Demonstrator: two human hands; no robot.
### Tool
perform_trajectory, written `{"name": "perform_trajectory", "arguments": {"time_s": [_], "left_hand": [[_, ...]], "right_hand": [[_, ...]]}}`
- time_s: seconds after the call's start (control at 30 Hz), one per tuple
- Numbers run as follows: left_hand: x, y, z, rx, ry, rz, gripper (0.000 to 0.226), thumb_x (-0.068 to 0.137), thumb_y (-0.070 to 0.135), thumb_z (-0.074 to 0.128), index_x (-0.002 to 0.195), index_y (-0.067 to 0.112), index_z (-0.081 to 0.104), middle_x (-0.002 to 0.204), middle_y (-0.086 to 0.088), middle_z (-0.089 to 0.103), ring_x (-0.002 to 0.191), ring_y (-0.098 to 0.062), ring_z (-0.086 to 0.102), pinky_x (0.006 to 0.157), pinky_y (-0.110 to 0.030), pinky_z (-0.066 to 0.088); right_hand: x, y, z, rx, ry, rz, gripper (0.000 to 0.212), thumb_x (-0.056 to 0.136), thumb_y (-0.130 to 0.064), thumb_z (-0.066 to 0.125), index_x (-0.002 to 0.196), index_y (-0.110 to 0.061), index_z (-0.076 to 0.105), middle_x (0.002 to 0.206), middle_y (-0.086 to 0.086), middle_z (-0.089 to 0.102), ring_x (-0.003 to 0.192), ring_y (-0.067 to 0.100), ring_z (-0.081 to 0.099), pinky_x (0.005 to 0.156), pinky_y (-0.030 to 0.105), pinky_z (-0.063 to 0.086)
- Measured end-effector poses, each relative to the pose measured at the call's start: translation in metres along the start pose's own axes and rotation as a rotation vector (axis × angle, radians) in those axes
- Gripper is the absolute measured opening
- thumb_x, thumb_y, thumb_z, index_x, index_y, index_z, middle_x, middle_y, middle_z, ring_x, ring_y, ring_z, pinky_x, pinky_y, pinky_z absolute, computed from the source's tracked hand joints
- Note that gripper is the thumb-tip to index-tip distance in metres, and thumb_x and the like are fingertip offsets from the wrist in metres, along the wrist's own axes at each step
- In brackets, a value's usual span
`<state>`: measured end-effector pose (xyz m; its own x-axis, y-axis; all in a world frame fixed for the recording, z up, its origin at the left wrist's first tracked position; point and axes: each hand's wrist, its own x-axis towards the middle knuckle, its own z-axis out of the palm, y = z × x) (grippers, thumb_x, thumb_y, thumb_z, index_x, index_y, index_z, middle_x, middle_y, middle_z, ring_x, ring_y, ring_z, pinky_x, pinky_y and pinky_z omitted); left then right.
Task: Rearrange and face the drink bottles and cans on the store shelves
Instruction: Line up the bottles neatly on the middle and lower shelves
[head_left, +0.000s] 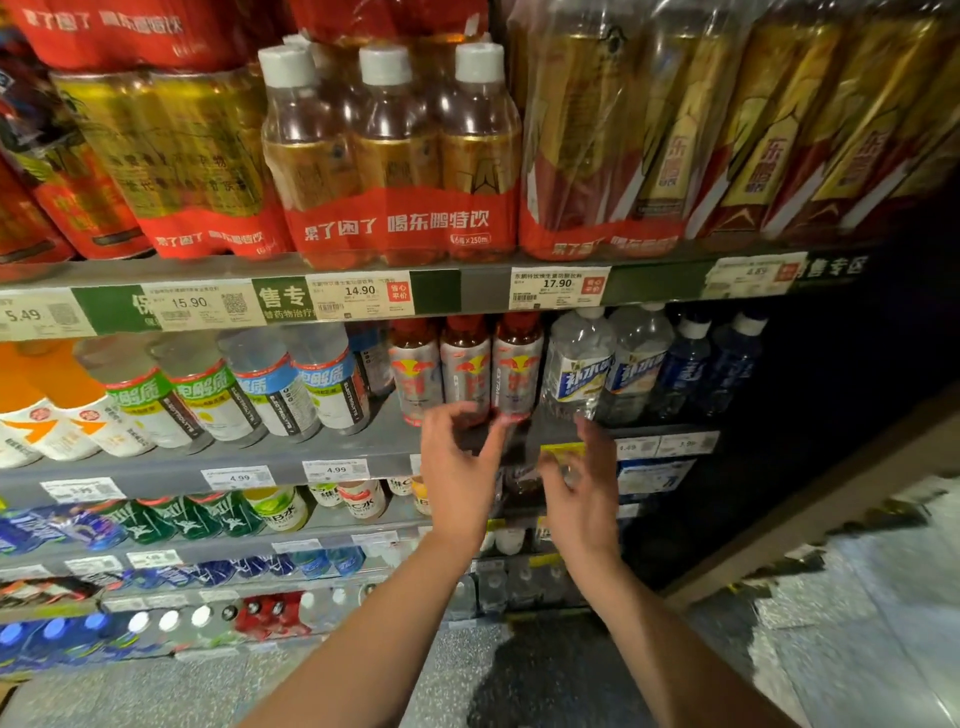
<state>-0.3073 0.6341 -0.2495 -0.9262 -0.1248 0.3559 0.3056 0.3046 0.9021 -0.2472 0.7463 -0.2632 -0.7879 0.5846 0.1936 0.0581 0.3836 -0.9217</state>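
Three silver-and-red drink bottles stand in a row at the front of the second shelf. My left hand is just below and in front of them, with fingers loosely curled near the bottle bases and nothing in its grip. My right hand is beside it to the right, under a clear bottle with a blue-and-white label, fingers spread and holding nothing. A dark, blurred patch lies between my hands and I cannot make out what it is.
Shrink-wrapped packs of gold-and-red bottles fill the top shelf. Green- and blue-labelled electrolyte bottles and orange bottles stand to the left, dark blue bottles to the right. Lower shelves hold more drinks. Speckled floor lies at the lower right.
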Motion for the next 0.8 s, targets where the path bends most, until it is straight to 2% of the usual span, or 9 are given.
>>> {"name": "perform_trajectory", "arguments": {"time_s": [0.07, 0.1, 0.17, 0.2, 0.33, 0.47, 0.57, 0.63, 0.8], "left_hand": [[-0.008, 0.003, 0.006, -0.03, -0.08, -0.008, 0.026, 0.086, 0.035, 0.078, 0.102, 0.021, 0.063, 0.097, 0.01, 0.058, 0.091, -0.007, 0.06, 0.08, -0.022, 0.05], [-0.012, 0.005, 0.009, -0.031, -0.12, -0.016, 0.025, 0.086, 0.034, 0.078, 0.103, 0.02, 0.064, 0.096, 0.009, 0.059, 0.089, -0.007, 0.061, 0.078, -0.019, 0.049], [-0.014, 0.01, 0.017, -0.009, -0.182, -0.04, 0.026, 0.086, 0.032, 0.078, 0.105, 0.023, 0.063, 0.092, 0.008, 0.061, 0.085, -0.002, 0.06, 0.074, -0.011, 0.045], [-0.014, 0.015, 0.021, -0.006, -0.204, -0.056, 0.027, 0.086, 0.032, 0.079, 0.106, 0.025, 0.061, 0.091, 0.009, 0.061, 0.084, 0.0, 0.059, 0.074, -0.008, 0.044], [-0.009, 0.026, 0.048, 0.022, -0.25, -0.108, 0.039, 0.085, 0.036, 0.079, 0.116, 0.021, 0.061, 0.096, 0.009, 0.063, 0.089, -0.01, 0.063, 0.08, -0.024, 0.05], [-0.005, 0.028, 0.078, 0.077, -0.199, -0.139, 0.055, 0.081, 0.042, 0.081, 0.127, 0.018, 0.062, 0.109, 0.007, 0.07, 0.097, -0.007, 0.065, 0.085, -0.029, 0.057], [-0.004, 0.031, 0.093, 0.115, -0.134, -0.141, 0.045, 0.081, 0.029, 0.082, 0.121, 0.02, 0.064, 0.103, 0.008, 0.073, 0.086, -0.001, 0.067, 0.08, -0.035, 0.059], [-0.004, 0.033, 0.099, 0.136, -0.079, -0.14, 0.039, 0.082, 0.02, 0.082, 0.117, 0.02, 0.066, 0.101, 0.008, 0.074, 0.081, 0.007, 0.064, 0.077, -0.03, 0.058], [-0.005, 0.036, 0.111, 0.192, -0.017, -0.115, 0.04, 0.084, 0.018, 0.079, 0.121, 0.021, 0.065, 0.106, 0.009, 0.073, 0.085, -0.006, 0.067, 0.076, -0.027, 0.056]], "right_hand": [[0.0, 0.006, -0.01, 0.02, 0.022, 0.014, 0.05, 0.092, -0.007, 0.065, 0.139, -0.011, 0.048, 0.136, 0.006, 0.043, 0.113, -0.007, 0.045, 0.087, 0.0, 0.036], [-0.001, 0.009, -0.015, 0.032, 0.034, 0.043, 0.051, 0.093, -0.014, 0.064, 0.14, -0.011, 0.047, 0.139, 0.005, 0.043, 0.118, -0.002, 0.045, 0.089, 0.004, 0.038], [0.0, 0.012, -0.027, 0.056, 0.068, 0.096, 0.054, 0.094, -0.027, 0.06, 0.144, -0.014, 0.044, 0.147, 0.006, 0.038, 0.127, 0.015, 0.047, 0.095, 0.022, 0.045], [0.003, 0.012, -0.034, 0.077, 0.076, 0.117, 0.053, 0.096, -0.025, 0.059, 0.145, -0.014, 0.042, 0.149, 0.006, 0.036, 0.126, 0.018, 0.049, 0.094, 0.027, 0.045], [0.025, 0.012, -0.055, 0.134, 0.065, 0.164, 0.057, 0.097, -0.015, 0.061, 0.149, -0.02, 0.037, 0.148, -0.003, 0.036, 0.125, 0.009, 0.043, 0.088, 0.009, 0.039], [0.046, 0.019, -0.065, 0.149, -0.029, 0.136, 0.061, 0.097, -0.02, 0.062, 0.151, -0.026, 0.035, 0.155, -0.002, 0.032, 0.135, 0.019, 0.046, 0.107, 0.033, 0.044], [0.061, 0.023, -0.07, 0.098, -0.096, 0.08, 0.062, 0.096, -0.023, 0.062, 0.152, -0.025, 0.036, 0.153, -0.004, 0.032, 0.14, 0.016, 0.041, 0.115, 0.045, 0.038], [0.066, 0.025, -0.076, 0.097, -0.159, 0.038, 0.062, 0.097, -0.024, 0.062, 0.152, -0.027, 0.034, 0.154, -0.01, 0.028, 0.141, 0.015, 0.04, 0.116, 0.044, 0.038], [0.073, 0.031, -0.089, 0.058, -0.277, -0.016, 0.067, 0.098, -0.024, 0.061, 0.156, -0.028, 0.027, 0.153, -0.019, 0.021, 0.14, 0.011, 0.038, 0.115, 0.032, 0.038]]}}
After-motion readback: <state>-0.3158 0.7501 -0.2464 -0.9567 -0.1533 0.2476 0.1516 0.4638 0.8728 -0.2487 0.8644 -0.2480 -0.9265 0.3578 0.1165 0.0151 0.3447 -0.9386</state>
